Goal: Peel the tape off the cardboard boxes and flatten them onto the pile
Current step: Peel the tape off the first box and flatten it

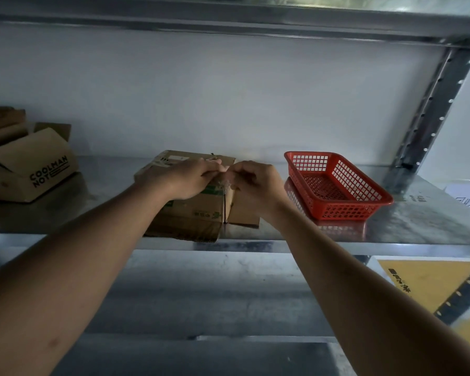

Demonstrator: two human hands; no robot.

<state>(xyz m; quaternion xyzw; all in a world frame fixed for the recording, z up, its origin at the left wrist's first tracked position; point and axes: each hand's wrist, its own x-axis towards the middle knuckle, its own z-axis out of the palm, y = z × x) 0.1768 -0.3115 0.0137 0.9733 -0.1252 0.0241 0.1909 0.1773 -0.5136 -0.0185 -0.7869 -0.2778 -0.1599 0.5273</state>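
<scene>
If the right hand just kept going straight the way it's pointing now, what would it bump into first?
The right hand points left toward the left hand, whose fingertips already seem to meet it over the cardboard box. So the left hand first, though depth is hard to judge.

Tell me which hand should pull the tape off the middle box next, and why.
Probably the right hand: its fingers pinch at the crinkled clear tape over the seam of the box. The left hand lies flat across the box top, well placed to hold it down on the shelf.
</scene>
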